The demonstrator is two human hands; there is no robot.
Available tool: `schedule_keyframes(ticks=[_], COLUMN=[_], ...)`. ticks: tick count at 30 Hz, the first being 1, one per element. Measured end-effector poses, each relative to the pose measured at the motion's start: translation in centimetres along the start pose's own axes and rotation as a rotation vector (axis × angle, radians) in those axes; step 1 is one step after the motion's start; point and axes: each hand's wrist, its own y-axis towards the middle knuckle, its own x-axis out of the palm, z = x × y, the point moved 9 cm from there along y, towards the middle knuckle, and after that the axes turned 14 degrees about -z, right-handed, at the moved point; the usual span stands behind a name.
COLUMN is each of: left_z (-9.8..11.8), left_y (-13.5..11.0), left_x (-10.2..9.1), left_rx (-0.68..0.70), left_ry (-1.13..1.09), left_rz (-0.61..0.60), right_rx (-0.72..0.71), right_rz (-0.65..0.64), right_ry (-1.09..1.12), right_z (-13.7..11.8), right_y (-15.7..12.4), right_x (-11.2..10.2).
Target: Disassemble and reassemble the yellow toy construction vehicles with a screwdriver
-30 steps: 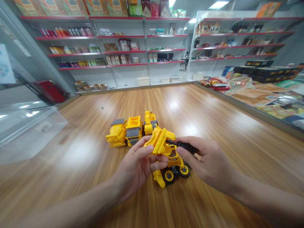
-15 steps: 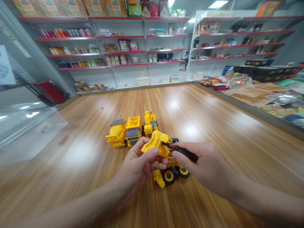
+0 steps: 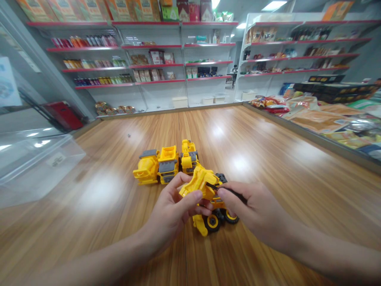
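Note:
My left hand [image 3: 175,206] pinches a yellow plastic toy part [image 3: 198,180], shaped like a loader bucket, between thumb and fingers. In my right hand [image 3: 253,208] is a black-handled screwdriver [image 3: 238,194], its dark shaft reaching into the side of the yellow part; the tip is hidden. Below the hands, a yellow toy truck chassis [image 3: 219,204] with black wheels [image 3: 213,222] stands on the table, partly covered by the fingers. Just beyond are a yellow toy mixer truck [image 3: 147,169], a toy dump truck [image 3: 168,163] and another yellow toy vehicle [image 3: 188,155].
The wooden table [image 3: 119,238] has a raised dark edge. A clear plastic bin [image 3: 44,167] stands at the left. A tiny object [image 3: 129,136] lies on the far left tabletop. Bagged goods [image 3: 315,115] are heaped at the right, and stocked shelves [image 3: 154,81] line the back.
Both hands and the toy part have shifted slightly down and right. My right hand has turned a little around the screwdriver, so less of its handle shows.

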Motion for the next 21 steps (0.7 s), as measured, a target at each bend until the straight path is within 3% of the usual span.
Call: schedule_keyframes(ticks=[3, 8, 13, 21], left_z=[0.1, 0.4, 0.8, 0.7], left_y=[-0.1, -0.2, -0.2, -0.2], left_x=[0.1, 0.1, 0.4, 0.3], left_rx=[0.018, 0.033, 0.055, 0.062], left_ry=[-0.026, -0.048, -0.002, 0.066], left_rz=[-0.020, -0.003, 0.002, 0.008], right_rx=[0.008, -0.044, -0.040, -0.097], right_rz=[0.003, 0.133, 0.093, 0.209], right_ry=[0.043, -0.027, 0.042, 0.070], right_z=[0.3, -0.5, -0.1, 0.1], right_y=[0.0, -0.4, -0.5, -0.8], right_x=[-0.1, -1.0, -0.3, -1.1])
